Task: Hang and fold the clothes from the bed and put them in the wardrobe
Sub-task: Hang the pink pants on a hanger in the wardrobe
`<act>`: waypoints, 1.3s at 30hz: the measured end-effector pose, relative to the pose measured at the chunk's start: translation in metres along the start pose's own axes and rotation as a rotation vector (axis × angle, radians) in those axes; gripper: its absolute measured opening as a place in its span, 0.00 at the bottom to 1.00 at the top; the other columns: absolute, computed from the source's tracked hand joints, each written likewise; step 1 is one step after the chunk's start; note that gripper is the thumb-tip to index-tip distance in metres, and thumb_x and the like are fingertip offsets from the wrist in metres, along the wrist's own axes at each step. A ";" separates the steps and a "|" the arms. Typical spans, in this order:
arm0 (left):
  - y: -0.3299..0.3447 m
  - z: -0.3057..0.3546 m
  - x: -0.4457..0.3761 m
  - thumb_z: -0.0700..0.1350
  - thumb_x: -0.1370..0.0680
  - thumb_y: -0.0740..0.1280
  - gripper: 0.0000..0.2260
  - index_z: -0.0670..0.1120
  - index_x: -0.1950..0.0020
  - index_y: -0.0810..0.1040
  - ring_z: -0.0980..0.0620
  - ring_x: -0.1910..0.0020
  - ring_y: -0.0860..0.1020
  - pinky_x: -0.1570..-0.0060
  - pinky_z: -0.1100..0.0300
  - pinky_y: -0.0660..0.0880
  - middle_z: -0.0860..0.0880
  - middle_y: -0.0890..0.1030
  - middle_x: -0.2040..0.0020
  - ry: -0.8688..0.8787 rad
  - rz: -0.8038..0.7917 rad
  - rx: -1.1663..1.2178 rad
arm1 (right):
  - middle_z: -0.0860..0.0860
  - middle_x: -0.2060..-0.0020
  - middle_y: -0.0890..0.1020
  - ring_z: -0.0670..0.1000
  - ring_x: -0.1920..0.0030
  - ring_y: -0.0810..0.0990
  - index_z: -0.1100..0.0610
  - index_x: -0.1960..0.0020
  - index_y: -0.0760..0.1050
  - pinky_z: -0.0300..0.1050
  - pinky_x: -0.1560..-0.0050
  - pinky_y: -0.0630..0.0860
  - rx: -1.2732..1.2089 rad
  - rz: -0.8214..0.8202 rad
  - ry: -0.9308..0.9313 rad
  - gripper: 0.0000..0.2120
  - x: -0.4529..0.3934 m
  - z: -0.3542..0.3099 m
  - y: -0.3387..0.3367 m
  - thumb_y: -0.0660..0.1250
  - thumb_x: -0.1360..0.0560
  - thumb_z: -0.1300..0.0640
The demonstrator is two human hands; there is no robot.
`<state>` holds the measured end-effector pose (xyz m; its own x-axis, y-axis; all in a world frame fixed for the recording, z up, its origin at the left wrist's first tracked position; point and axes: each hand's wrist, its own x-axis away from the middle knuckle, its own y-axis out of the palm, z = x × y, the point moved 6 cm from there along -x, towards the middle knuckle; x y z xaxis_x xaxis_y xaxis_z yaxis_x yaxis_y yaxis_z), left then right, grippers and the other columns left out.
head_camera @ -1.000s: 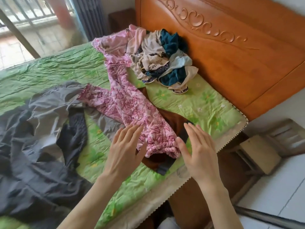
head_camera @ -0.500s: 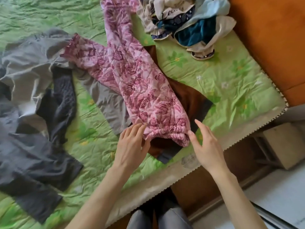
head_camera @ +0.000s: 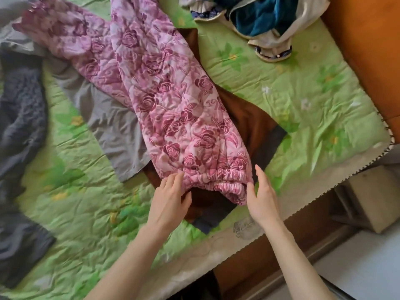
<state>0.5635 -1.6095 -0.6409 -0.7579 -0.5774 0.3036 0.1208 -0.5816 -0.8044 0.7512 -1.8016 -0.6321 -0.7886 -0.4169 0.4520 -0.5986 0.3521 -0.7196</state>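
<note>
The bed (head_camera: 303,100), under its green flowered cover, fills most of the frame, with its near edge running diagonally from bottom centre up to the right. Across the left side lie our grey clothes (head_camera: 21,118), and a heap of white and blue clothes (head_camera: 266,20) sits at the top right by the wooden headboard (head_camera: 368,50).

Down the centre stretch the pink quilted trousers (head_camera: 173,100), the piece in hand, lying on top of a brown garment (head_camera: 246,122). Their gathered waistband ends at lower centre, near the bed's edge.

Our left hand (head_camera: 167,202) has straight fingers touching the waistband's left corner; our right hand (head_camera: 263,198) stands just beside the right corner, fingers extended and thumb near the cloth. Neither has closed on anything yet.

We judge the step to be taking the waistband by both corners to begin folding. To do it well, we should pinch only the pink layer, so the brown garment stays behind, and keep the two corners level so the legs lie one over the other.

The bare green cover at lower left gives the most room for a fold. At lower right the bed ends close to the waistband, with a wooden stool (head_camera: 372,195) on the floor beyond, so we should work away from that edge.
</note>
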 end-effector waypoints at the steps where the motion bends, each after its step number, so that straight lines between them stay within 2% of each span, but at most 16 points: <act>1: 0.009 -0.001 -0.005 0.47 0.21 0.71 0.27 0.41 0.24 0.70 0.40 0.33 0.72 0.34 0.48 0.73 0.43 0.75 0.31 0.005 -0.048 -0.060 | 0.50 0.20 0.65 0.54 0.21 0.64 0.46 0.17 0.54 0.51 0.26 0.64 -0.021 -0.033 0.043 0.30 -0.004 0.005 0.006 0.59 0.15 0.57; 4: 0.022 -0.004 -0.020 0.45 0.22 0.66 0.23 0.44 0.27 0.69 0.40 0.36 0.70 0.38 0.48 0.73 0.44 0.72 0.33 0.000 -0.133 -0.272 | 0.56 0.26 0.70 0.59 0.26 0.66 0.47 0.17 0.55 0.59 0.29 0.69 0.031 -0.094 0.103 0.36 -0.013 0.010 0.021 0.63 0.21 0.64; 8: 0.017 -0.005 -0.029 0.45 0.24 0.66 0.21 0.44 0.32 0.69 0.39 0.35 0.70 0.38 0.47 0.71 0.43 0.68 0.26 0.002 -0.193 -0.419 | 0.57 0.28 0.73 0.61 0.28 0.67 0.53 0.21 0.62 0.60 0.32 0.70 0.107 -0.030 0.094 0.31 -0.020 0.005 0.022 0.67 0.21 0.62; 11: 0.000 -0.004 -0.020 0.48 0.24 0.66 0.21 0.44 0.32 0.71 0.39 0.35 0.71 0.39 0.47 0.70 0.45 0.69 0.25 0.004 -0.154 -0.438 | 0.59 0.32 0.73 0.61 0.33 0.70 0.55 0.24 0.64 0.58 0.37 0.71 0.173 -0.006 0.046 0.26 -0.011 -0.005 0.020 0.66 0.20 0.60; 15: -0.040 0.002 0.001 0.49 0.24 0.68 0.25 0.41 0.28 0.73 0.39 0.41 0.75 0.48 0.46 0.73 0.44 0.77 0.35 0.009 -0.093 -0.422 | 0.59 0.36 0.71 0.57 0.44 0.74 0.57 0.29 0.66 0.50 0.49 0.73 0.036 0.070 0.004 0.21 0.013 -0.031 0.006 0.65 0.20 0.64; 17: -0.070 0.007 0.013 0.49 0.24 0.70 0.29 0.40 0.24 0.72 0.39 0.42 0.77 0.48 0.46 0.76 0.44 0.79 0.38 0.023 -0.073 -0.414 | 0.59 0.36 0.69 0.56 0.45 0.75 0.59 0.30 0.67 0.54 0.49 0.77 -0.023 0.083 -0.008 0.20 0.027 -0.044 -0.011 0.66 0.21 0.67; 19: -0.104 0.012 0.024 0.50 0.23 0.70 0.30 0.41 0.23 0.71 0.39 0.40 0.77 0.45 0.46 0.76 0.43 0.78 0.35 0.021 -0.051 -0.411 | 0.60 0.36 0.70 0.58 0.43 0.76 0.61 0.32 0.68 0.54 0.48 0.78 -0.017 0.079 -0.037 0.20 0.039 -0.057 -0.031 0.67 0.21 0.68; 21: -0.142 0.019 0.034 0.49 0.23 0.71 0.26 0.42 0.27 0.73 0.38 0.40 0.77 0.45 0.45 0.76 0.42 0.78 0.35 0.024 0.001 -0.395 | 0.61 0.36 0.70 0.60 0.44 0.77 0.63 0.32 0.69 0.46 0.54 0.76 0.013 0.068 -0.099 0.20 0.050 -0.074 -0.055 0.67 0.22 0.70; 23: -0.184 0.029 0.045 0.44 0.25 0.75 0.20 0.40 0.36 0.77 0.39 0.47 0.78 0.51 0.45 0.77 0.43 0.79 0.43 0.032 0.091 -0.348 | 0.60 0.36 0.71 0.59 0.46 0.79 0.62 0.31 0.69 0.41 0.59 0.74 0.035 0.079 -0.178 0.21 0.059 -0.095 -0.084 0.67 0.22 0.71; 25: -0.224 0.040 0.057 0.37 0.28 0.75 0.15 0.40 0.44 0.76 0.40 0.52 0.76 0.54 0.44 0.77 0.43 0.77 0.49 0.029 0.218 -0.263 | 0.59 0.37 0.72 0.58 0.48 0.79 0.60 0.31 0.70 0.45 0.60 0.75 0.084 0.120 -0.252 0.24 0.067 -0.116 -0.113 0.69 0.24 0.71; 27: -0.260 0.051 0.071 0.32 0.29 0.72 0.13 0.40 0.47 0.75 0.39 0.51 0.74 0.52 0.42 0.77 0.42 0.76 0.50 -0.006 0.355 -0.129 | 0.57 0.38 0.74 0.59 0.49 0.80 0.58 0.30 0.69 0.50 0.59 0.77 0.078 0.121 -0.255 0.25 0.068 -0.131 -0.134 0.70 0.24 0.69; 30: -0.304 0.073 0.096 0.34 0.28 0.66 0.08 0.40 0.49 0.73 0.41 0.52 0.73 0.53 0.43 0.75 0.42 0.75 0.51 -0.005 0.511 -0.016 | 0.60 0.40 0.80 0.63 0.42 0.80 0.60 0.32 0.73 0.55 0.44 0.77 -0.129 0.018 -0.053 0.14 0.065 -0.148 -0.147 0.64 0.17 0.62; 32: -0.327 0.085 0.111 0.40 0.27 0.60 0.07 0.40 0.52 0.73 0.42 0.55 0.73 0.55 0.45 0.74 0.44 0.75 0.54 0.016 0.557 -0.001 | 0.57 0.44 0.82 0.62 0.39 0.80 0.61 0.35 0.77 0.51 0.41 0.74 -0.347 0.021 -0.002 0.12 0.067 -0.172 -0.154 0.61 0.15 0.59; 35: -0.363 0.086 0.133 0.44 0.28 0.59 0.08 0.42 0.55 0.73 0.43 0.60 0.74 0.61 0.47 0.74 0.47 0.75 0.57 0.019 0.601 -0.005 | 0.44 0.50 0.81 0.52 0.43 0.81 0.47 0.42 0.77 0.39 0.47 0.73 -0.550 0.109 -0.166 0.09 0.081 -0.234 -0.181 0.63 0.16 0.60; 37: -0.388 0.075 0.149 0.45 0.29 0.61 0.08 0.43 0.53 0.73 0.44 0.59 0.75 0.61 0.46 0.75 0.49 0.75 0.57 0.009 0.609 0.023 | 0.43 0.53 0.84 0.44 0.47 0.83 0.42 0.47 0.78 0.29 0.53 0.75 -0.678 0.087 -0.275 0.13 0.093 -0.274 -0.201 0.65 0.17 0.61; 39: -0.416 0.060 0.166 0.46 0.29 0.62 0.10 0.45 0.50 0.74 0.46 0.58 0.75 0.59 0.47 0.76 0.51 0.75 0.56 -0.012 0.624 0.074 | 0.43 0.52 0.86 0.41 0.50 0.84 0.39 0.48 0.79 0.33 0.55 0.79 -0.710 -0.004 -0.386 0.15 0.109 -0.312 -0.219 0.69 0.21 0.62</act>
<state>0.4258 -1.4982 -0.2250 -0.5234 -0.8270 -0.2053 0.5822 -0.1711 -0.7948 0.7526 -1.6625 -0.2610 -0.7596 -0.6337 0.1464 -0.6502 0.7442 -0.1528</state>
